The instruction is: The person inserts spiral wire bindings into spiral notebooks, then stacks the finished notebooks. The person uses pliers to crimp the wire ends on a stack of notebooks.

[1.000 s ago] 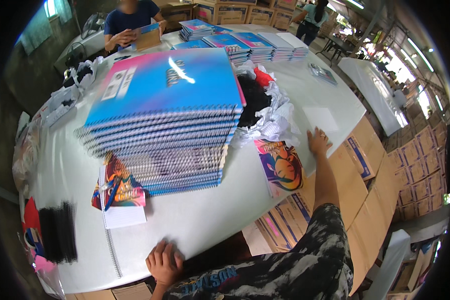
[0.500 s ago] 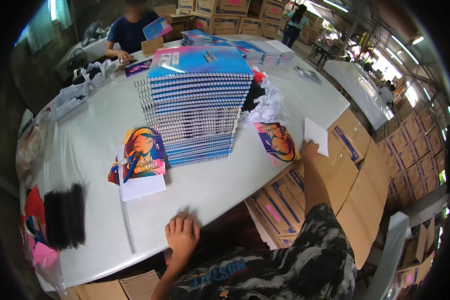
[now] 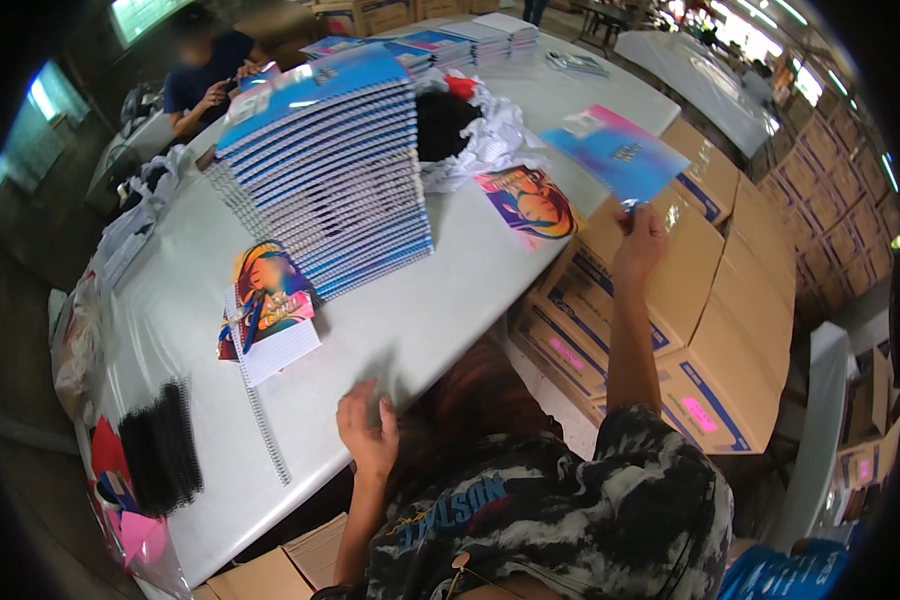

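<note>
Right hand (image 3: 644, 235): right of centre, I see it closed in a pinch on the near corner of a blue-and-pink cover (image 3: 620, 152).
Cover: upper right, raised where the white table (image 3: 440, 300) edge meets the cartons (image 3: 660, 285).
Left hand (image 3: 368, 425): lower middle, fingers loosely bent and parted; I cannot tell whether it touches the tabletop.
Illustrated card (image 3: 530, 203): right of centre, lying near the table's right edge.
Spiral notebooks (image 3: 335, 175): upper middle, in one tall stack, a blue cover uppermost.
Black binding coils (image 3: 160, 445): lower left, I see them bunched together.
Co-worker (image 3: 202, 75): upper left, across the table.
</note>
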A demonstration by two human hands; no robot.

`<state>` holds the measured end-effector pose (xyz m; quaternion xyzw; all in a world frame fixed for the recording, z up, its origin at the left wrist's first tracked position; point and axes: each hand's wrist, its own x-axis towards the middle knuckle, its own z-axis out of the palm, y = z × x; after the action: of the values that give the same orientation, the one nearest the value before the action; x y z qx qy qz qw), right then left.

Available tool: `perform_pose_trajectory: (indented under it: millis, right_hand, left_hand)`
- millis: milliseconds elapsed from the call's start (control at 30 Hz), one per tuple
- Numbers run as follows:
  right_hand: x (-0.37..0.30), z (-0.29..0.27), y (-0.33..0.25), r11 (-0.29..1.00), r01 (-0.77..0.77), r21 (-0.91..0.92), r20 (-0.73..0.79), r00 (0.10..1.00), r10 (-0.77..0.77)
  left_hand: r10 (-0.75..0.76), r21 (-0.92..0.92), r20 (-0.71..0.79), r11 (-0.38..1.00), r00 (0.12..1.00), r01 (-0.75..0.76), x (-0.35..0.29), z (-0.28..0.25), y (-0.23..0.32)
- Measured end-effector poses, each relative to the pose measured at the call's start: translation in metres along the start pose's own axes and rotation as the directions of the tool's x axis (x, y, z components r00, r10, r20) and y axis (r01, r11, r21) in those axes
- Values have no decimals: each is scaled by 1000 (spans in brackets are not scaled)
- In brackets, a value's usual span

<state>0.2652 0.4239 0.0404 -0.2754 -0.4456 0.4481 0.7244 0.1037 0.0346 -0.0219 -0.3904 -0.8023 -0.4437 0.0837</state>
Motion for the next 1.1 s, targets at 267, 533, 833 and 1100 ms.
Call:
perform_pose_trajectory:
  millis: [267,533,833,1100]
  right_hand:
    - [-145,3,-99,396,-915,-74,703,234,671]
    - [-136,-10,-51,-427,-892,144,767,-172,618]
    - [-71,26,51,811,-537,-230,95,817,568]
    - [-17,6,118,717,-361,-596,-179,930,320]
  left_hand:
    - [605,230,61,765,794,-601,65,-8,46]
    - [371,-465,322,863,871,-196,50,-48,56]
    - [-308,-479,-371,872,876,104,-2,-65,17]
    - [-668,-768,-161,548,727,333,-5,-62,18]
